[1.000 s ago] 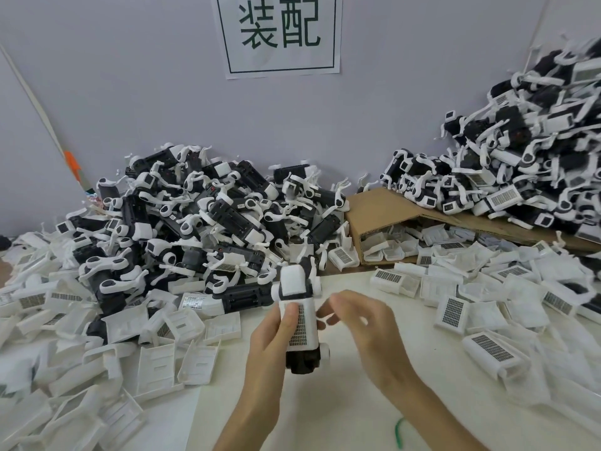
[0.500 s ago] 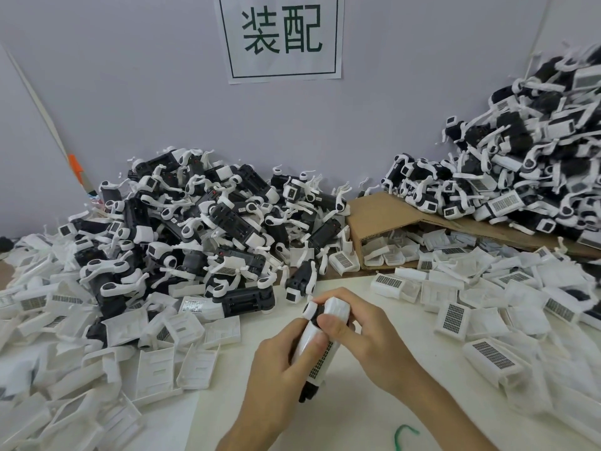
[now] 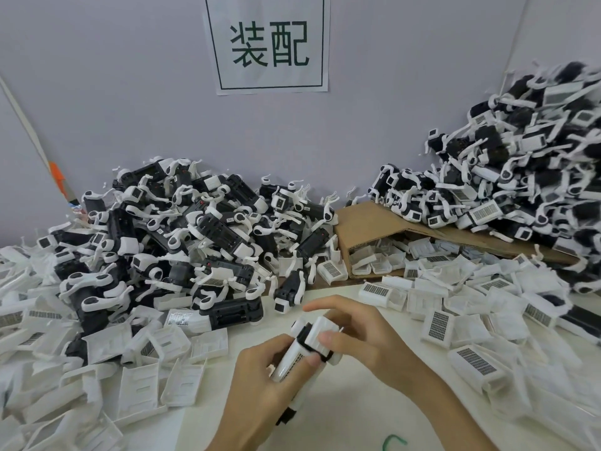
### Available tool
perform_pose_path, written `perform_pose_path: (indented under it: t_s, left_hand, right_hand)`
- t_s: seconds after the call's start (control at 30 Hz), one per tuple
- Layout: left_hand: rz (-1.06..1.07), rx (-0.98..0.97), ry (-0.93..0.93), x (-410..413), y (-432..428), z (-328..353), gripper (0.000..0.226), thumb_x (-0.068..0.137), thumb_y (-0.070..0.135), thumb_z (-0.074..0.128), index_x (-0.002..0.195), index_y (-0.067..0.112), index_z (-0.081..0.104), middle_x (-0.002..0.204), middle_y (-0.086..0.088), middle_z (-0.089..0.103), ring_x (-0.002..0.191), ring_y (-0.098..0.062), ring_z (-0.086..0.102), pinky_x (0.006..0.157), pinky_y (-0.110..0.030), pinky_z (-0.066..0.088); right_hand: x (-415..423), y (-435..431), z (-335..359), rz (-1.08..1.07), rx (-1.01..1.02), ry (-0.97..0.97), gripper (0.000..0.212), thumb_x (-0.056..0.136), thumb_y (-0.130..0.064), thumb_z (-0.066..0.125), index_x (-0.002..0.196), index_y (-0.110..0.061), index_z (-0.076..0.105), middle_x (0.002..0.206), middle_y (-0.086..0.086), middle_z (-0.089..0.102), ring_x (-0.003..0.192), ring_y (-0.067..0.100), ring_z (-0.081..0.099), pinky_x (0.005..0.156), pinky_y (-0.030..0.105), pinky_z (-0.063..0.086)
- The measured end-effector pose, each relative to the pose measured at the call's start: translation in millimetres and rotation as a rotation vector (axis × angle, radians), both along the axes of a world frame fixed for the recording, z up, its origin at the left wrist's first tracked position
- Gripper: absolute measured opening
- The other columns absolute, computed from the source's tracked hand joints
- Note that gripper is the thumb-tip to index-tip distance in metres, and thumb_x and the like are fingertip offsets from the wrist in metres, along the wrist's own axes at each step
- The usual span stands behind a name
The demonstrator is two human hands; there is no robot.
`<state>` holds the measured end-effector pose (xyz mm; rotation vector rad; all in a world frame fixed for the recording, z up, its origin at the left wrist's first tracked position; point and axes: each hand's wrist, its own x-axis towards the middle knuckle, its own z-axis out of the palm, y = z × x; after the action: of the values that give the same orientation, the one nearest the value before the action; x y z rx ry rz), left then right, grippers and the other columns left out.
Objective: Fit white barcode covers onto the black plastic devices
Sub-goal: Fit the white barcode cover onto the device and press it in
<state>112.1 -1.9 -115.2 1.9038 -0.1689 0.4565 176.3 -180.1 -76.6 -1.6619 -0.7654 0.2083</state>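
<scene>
1. The left hand [image 3: 260, 382] is curled round the device [image 3: 287, 416], just above the worktop's [image 3: 344, 415] front middle.
2. The right hand [image 3: 367, 336] pinches the device's upper end.
3. The cover [image 3: 290, 360] sits on the device, between both hands.
4. A pile [image 3: 195, 229] of devices lies along the back edge.

Near the front edge of the table [image 3: 357, 415], the left hand [image 3: 257, 385] grips a black device [image 3: 305, 338] around its white barcode cover [image 3: 289, 362], while the right hand [image 3: 367, 336] pinches the upper end. A left heap [image 3: 195, 236] and a right heap [image 3: 520, 177] of devices line the far edge, with a cardboard sheet [image 3: 364, 222] between them. Loose covers [image 3: 471, 307] litter both sides. A paper sign [image 3: 266, 43] hangs on the wall.
</scene>
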Motion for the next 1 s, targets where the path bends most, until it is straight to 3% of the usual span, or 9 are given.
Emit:
perform_pose_path:
  t_s: [0.1, 0.23, 0.4, 0.57, 0.7, 0.77, 0.83, 0.93, 1.0]
  left_hand:
    - [0.084, -0.115, -0.055, 1, 2, -1, 0.052, 0.087, 0.059, 0.049, 0.054, 0.022, 0.067, 0.054, -0.002, 0.061, 0.052, -0.011, 0.053, 0.054, -0.019, 0.036]
    - [0.333, -0.441, -0.164, 10, 17, 0, 0.059, 0.105, 0.027, 0.04, 0.061, 0.0, 0.068, 0.056, -0.015, 0.066, 0.049, -0.017, 0.057, 0.052, -0.018, 0.044]
    - [0.453, -0.527, -0.116, 13, 26, 1, 0.053, 0.108, 0.017, 0.035, 0.068, -0.003, 0.065, 0.052, -0.019, 0.062, 0.04, -0.017, 0.051, 0.051, -0.019, 0.046]
    - [0.271, -0.569, 0.051, 13, 20, 10, 0.05, 0.108, 0.01, 0.033, 0.075, -0.012, 0.063, 0.068, -0.031, 0.06, 0.059, -0.032, 0.051, 0.051, -0.034, 0.043]
    - [0.234, -0.552, 0.121, 17, 8, 9, 0.047, 0.105, 0.005, 0.039, 0.07, -0.016, 0.062, 0.067, -0.039, 0.058, 0.066, -0.038, 0.053, 0.064, -0.041, 0.039]
    - [0.258, -0.422, 0.112, 20, 6, 1, 0.047, 0.104, 0.009, 0.046, 0.064, -0.008, 0.064, 0.063, -0.033, 0.06, 0.06, -0.035, 0.054, 0.067, -0.043, 0.038]
    - [0.266, -0.124, 0.06, 22, 6, -11, 0.038, 0.098, 0.01, 0.061, 0.061, 0.013, 0.069, 0.062, -0.003, 0.069, 0.057, -0.026, 0.06, 0.069, -0.039, 0.047]
    - [0.213, 0.287, 0.045, 25, 1, -19, 0.031, 0.095, 0.029, 0.06, 0.067, 0.041, 0.067, 0.093, 0.04, 0.063, 0.083, 0.001, 0.062, 0.078, -0.01, 0.04]
    - [0.215, 0.547, 0.079, 25, -2, -20, 0.021, 0.087, 0.04, 0.058, 0.101, 0.055, 0.058, 0.109, 0.04, 0.061, 0.107, 0.001, 0.054, 0.082, -0.017, 0.038]
  right_hand:
    - [1, -6, 6, 0.05, 0.002, 0.103, 0.037, 0.084, -0.022, 0.067, 0.121, -0.028, 0.07, 0.088, 0.01, 0.068, 0.069, 0.022, 0.061, 0.059, 0.032, 0.049]
    - [0, -12, 10, -0.011, -0.02, 0.208, 0.024, 0.087, -0.03, 0.066, 0.108, -0.027, 0.077, 0.084, -0.005, 0.069, 0.072, 0.019, 0.065, 0.061, 0.03, 0.055]
    - [-10, -40, 8, -0.103, 0.197, 0.497, 0.037, 0.076, -0.035, 0.073, 0.104, -0.012, 0.078, 0.089, 0.011, 0.068, 0.065, 0.018, 0.064, 0.057, 0.027, 0.056]
    - [58, -88, 130, -0.588, 0.372, 0.155, 0.02, 0.104, -0.026, 0.054, 0.121, -0.032, 0.047, 0.098, -0.02, 0.052, 0.071, -0.022, 0.059, 0.063, 0.001, 0.047]
    - [134, -134, 259, -0.732, 0.641, 0.09, 0.038, 0.11, -0.009, 0.016, 0.084, -0.031, 0.033, 0.093, -0.019, 0.04, 0.073, -0.016, 0.055, 0.084, 0.004, 0.038]
    - [158, -137, 273, -0.919, 0.739, 0.13, 0.03, 0.105, -0.011, 0.027, 0.086, -0.017, 0.049, 0.085, -0.005, 0.052, 0.065, 0.007, 0.052, 0.064, 0.02, 0.041]
    - [165, -111, 253, -0.914, 0.511, 0.018, 0.024, 0.103, -0.009, 0.037, 0.105, -0.011, 0.061, 0.099, 0.008, 0.063, 0.072, 0.016, 0.056, 0.057, 0.021, 0.038]
    - [157, -62, 191, -0.714, 0.088, -0.075, 0.036, 0.101, -0.009, 0.047, 0.135, -0.013, 0.059, 0.123, 0.006, 0.064, 0.096, 0.018, 0.063, 0.066, 0.017, 0.046]
    - [149, -43, 140, -0.607, -0.243, -0.232, 0.042, 0.098, -0.014, 0.056, 0.14, -0.017, 0.056, 0.135, 0.002, 0.061, 0.112, 0.017, 0.061, 0.083, 0.021, 0.049]
